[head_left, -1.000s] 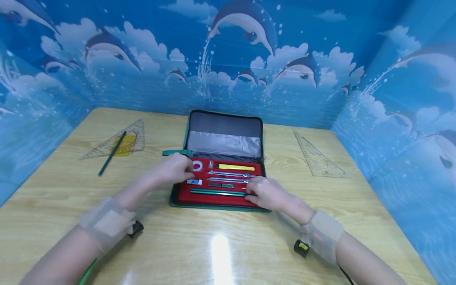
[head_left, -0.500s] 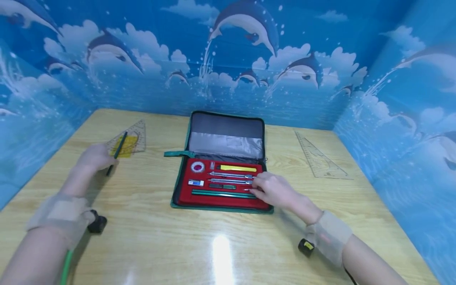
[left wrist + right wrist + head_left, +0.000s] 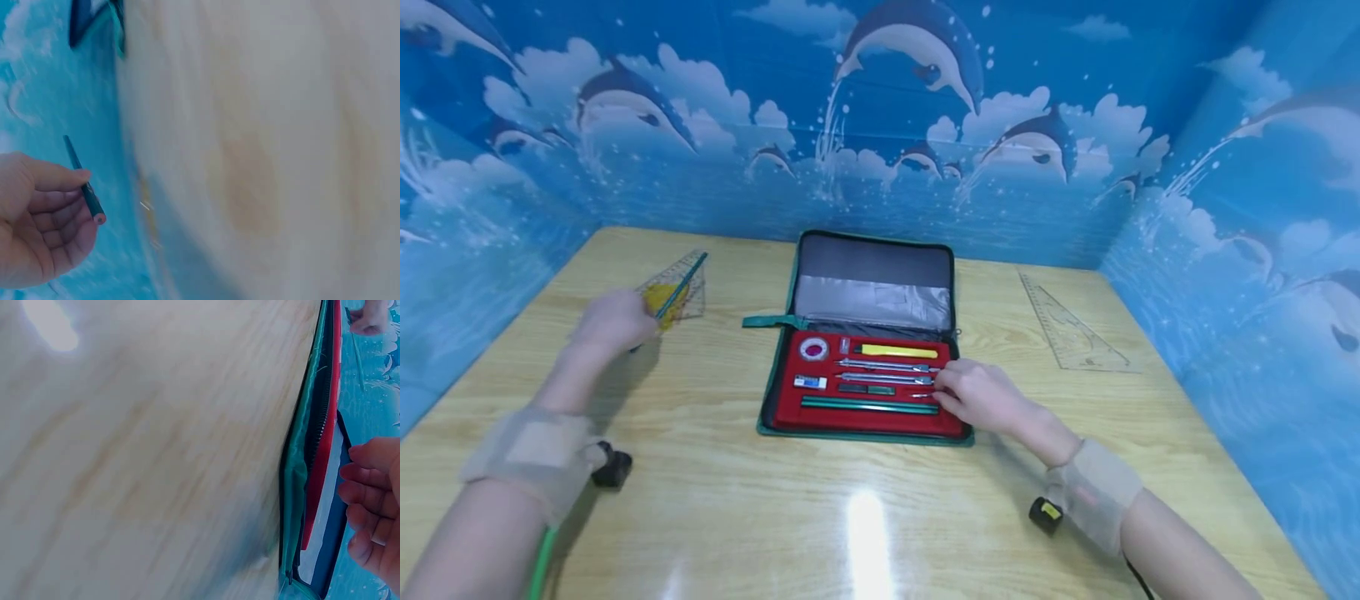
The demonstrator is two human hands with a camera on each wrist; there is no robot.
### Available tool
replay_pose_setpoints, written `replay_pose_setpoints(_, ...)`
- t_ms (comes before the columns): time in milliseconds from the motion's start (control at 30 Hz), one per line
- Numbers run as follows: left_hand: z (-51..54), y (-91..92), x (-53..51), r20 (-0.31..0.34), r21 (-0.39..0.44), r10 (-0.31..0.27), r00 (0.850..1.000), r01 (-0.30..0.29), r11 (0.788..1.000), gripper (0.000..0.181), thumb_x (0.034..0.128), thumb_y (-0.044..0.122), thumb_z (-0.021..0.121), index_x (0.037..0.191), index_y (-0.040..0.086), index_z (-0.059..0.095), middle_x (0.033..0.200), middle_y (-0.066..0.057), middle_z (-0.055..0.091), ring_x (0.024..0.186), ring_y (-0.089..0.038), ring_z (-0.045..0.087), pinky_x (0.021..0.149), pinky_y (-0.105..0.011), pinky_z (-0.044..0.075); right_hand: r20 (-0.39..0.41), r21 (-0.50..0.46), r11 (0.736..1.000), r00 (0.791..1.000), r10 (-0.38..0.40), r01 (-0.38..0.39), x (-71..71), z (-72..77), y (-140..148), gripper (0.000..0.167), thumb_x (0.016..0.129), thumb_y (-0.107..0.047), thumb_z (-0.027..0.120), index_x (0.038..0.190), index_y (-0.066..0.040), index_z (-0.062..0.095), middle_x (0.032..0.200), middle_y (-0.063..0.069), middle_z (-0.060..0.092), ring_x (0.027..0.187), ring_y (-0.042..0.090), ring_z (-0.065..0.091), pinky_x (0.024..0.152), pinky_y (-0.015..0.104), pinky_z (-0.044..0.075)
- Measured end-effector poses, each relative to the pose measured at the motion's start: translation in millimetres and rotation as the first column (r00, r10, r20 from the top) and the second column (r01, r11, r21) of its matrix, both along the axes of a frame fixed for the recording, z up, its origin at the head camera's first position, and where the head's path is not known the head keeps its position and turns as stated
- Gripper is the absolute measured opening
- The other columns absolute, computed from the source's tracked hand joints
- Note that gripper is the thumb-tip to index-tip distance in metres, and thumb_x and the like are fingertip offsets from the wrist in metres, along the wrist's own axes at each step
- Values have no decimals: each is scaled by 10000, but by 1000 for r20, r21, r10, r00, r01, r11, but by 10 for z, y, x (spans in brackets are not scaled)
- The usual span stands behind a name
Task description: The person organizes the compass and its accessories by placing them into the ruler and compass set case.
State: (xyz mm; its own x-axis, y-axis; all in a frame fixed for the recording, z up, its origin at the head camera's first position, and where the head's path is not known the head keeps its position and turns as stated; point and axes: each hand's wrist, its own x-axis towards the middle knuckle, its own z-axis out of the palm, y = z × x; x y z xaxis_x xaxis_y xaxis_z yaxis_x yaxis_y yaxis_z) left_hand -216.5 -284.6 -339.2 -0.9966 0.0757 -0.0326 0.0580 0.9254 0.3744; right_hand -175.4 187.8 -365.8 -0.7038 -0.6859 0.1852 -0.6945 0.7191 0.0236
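My left hand (image 3: 615,322) pinches a dark green pencil (image 3: 683,284) above the table's left side. In the left wrist view, thumb and fingers of that hand (image 3: 53,212) grip the pencil (image 3: 92,201). An open case (image 3: 867,423) holds a red tray with two green pencils (image 3: 869,405), compasses, an eraser (image 3: 810,382), a tape-like ring (image 3: 813,349) and a yellow cutter (image 3: 898,352). Over the tray's right edge is my right hand (image 3: 981,398), its fingers loosely bent; in the right wrist view nothing shows in that hand (image 3: 374,500).
A clear set square (image 3: 698,298) and a yellow piece (image 3: 660,298) lie behind my left hand. Another clear set square (image 3: 1071,333) lies right of the case. A blue dolphin-print backdrop (image 3: 880,192) borders the table (image 3: 760,517).
My left hand has moved left from the case and lifted the pencil off the set square. My right hand has shifted slightly right, still at the case's right edge.
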Motion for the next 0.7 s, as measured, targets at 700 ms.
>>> replay_pose_setpoints(700, 184, 1549, 207, -107, -205, -426, 898, 399, 894, 64, 831, 61, 658, 784, 37, 694, 665, -13, 605, 574, -131, 515, 545, -274, 465, -88, -158, 987, 995, -55, 41, -54, 69, 1, 136, 798, -91, 721, 915, -30, 687, 838, 64, 664, 741, 171, 607, 650, 301, 517)
